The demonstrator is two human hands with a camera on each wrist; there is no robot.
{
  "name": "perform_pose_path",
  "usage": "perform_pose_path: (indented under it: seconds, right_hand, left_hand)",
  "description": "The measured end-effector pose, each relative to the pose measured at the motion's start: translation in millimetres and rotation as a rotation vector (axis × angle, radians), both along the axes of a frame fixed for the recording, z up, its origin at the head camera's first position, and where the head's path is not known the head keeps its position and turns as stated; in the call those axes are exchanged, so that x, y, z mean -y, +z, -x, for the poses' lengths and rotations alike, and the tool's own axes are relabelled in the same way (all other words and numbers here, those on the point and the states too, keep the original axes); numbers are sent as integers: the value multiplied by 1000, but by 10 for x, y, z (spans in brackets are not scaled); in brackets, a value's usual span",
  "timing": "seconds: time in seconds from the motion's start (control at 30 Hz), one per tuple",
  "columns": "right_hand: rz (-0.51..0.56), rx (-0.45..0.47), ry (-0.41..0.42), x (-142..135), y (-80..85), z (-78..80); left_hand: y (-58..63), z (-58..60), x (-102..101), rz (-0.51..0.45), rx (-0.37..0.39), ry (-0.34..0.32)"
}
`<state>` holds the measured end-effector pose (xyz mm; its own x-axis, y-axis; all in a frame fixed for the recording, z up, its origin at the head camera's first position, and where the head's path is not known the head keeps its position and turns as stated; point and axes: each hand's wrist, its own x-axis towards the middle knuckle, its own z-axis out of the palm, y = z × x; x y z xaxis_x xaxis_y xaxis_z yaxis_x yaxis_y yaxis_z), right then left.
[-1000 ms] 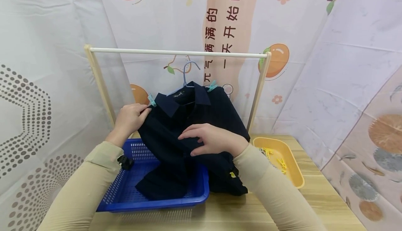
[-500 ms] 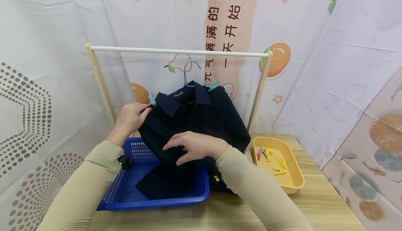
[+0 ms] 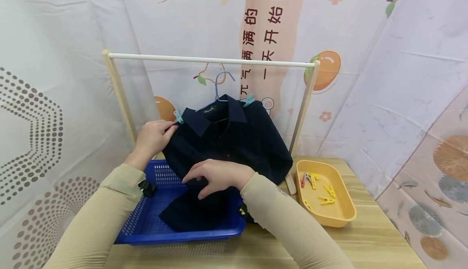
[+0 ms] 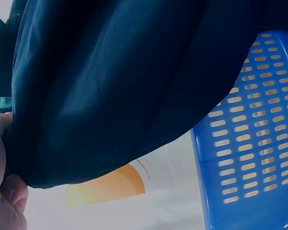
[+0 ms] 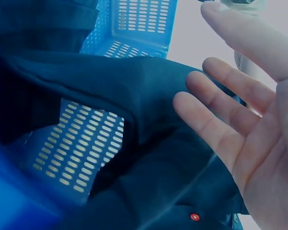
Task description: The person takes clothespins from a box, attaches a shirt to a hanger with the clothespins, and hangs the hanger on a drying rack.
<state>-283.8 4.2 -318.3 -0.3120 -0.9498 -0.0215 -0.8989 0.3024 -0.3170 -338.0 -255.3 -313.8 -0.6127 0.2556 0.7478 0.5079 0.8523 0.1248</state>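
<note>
A dark navy collared shirt hangs on a thin blue wire hanger, with a teal clothespin and another teal clothespin on its shoulders. The left hand pinches the shirt's left-side shoulder just below the clip; in the left wrist view thumb and fingers grip the cloth edge. In front of the shirt's lower body, the right hand is spread with relaxed fingers and holds nothing, as its wrist view also shows. The lower cloth lies in a blue perforated basket.
Behind the shirt stands a rack with a white bar and wooden posts; the hanger's hook is below the bar. To the right, a yellow tray holds several yellow clothespins and a red one on the wood-grain table. Printed curtains surround the table.
The right hand has moved left and down across the shirt front, uncovering more of the yellow tray. The left hand keeps its pinch at the shoulder.
</note>
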Motion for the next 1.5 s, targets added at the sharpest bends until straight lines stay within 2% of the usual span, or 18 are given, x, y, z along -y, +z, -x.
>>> perform_pose_path:
  seconds: [0.27, 0.57, 0.73, 0.87, 1.1, 1.37, 1.5]
  right_hand:
    - [-29, 47, -18, 155, -123, 63]
    - [-65, 34, -12, 279, -190, 112]
    - [-93, 57, -23, 359, -252, 108]
    - [-132, 52, -23, 429, -342, 107]
    - [-238, 25, -76, 513, -496, 102]
    - [-325, 79, -97, 520, -699, 124]
    - [-368, 47, -107, 530, -810, 124]
  left_hand:
    - [6, 1, -8, -1, -26, -2]
    - [38, -5, -38, 0, -30, -18]
    - [45, 0, -50, 5, -31, -26]
    - [35, -3, -46, 3, -29, -22]
    - [6, 0, -38, 3, -38, -23]
    - [-21, -6, -40, -4, -37, -17]
    - [-38, -17, -38, 2, -36, -15]
